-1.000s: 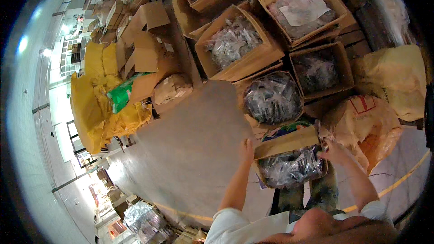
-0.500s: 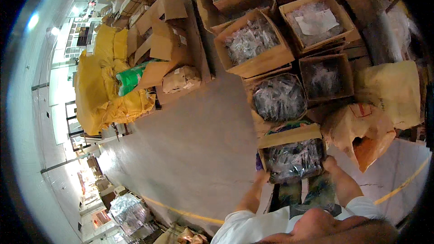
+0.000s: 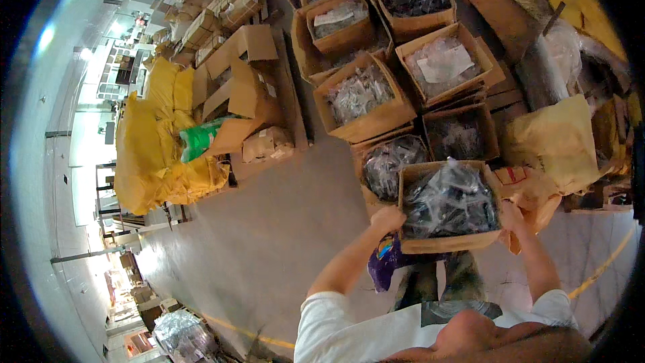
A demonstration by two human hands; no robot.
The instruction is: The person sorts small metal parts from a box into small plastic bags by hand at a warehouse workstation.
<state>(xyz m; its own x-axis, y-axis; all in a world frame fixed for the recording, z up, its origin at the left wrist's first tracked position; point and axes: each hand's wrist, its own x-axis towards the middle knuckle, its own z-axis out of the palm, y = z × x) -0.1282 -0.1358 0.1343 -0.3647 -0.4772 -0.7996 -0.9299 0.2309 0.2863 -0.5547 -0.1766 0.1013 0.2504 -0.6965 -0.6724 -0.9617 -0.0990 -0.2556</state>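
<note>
A cardboard box (image 3: 451, 243) is held in front of my body, over my legs. Dark pieces in clear plastic bags (image 3: 449, 200) fill it up to the rim. My left hand (image 3: 388, 218) is closed on its left side and my right hand (image 3: 512, 217) on its right side; some fingertips are hidden by the box walls. Just beyond its far left corner stands another box with a round bundle of clear bags (image 3: 391, 165). Below my left hand hangs a purple bag (image 3: 383, 270); what supports it cannot be made out.
Several open cartons of bagged parts, among them a box with a white sheet (image 3: 443, 67), stand ahead. A crumpled tan sack (image 3: 561, 144) lies at the right. Across the grey floor (image 3: 282, 228), yellow wrapped sacks (image 3: 161, 141) and a flapped carton (image 3: 245, 87) stand at the left.
The held box has come up and now overlaps the cartons beyond it. Its tilt has changed, with the near outer wall now showing. Both hands have risen with it. The view has shifted.
</note>
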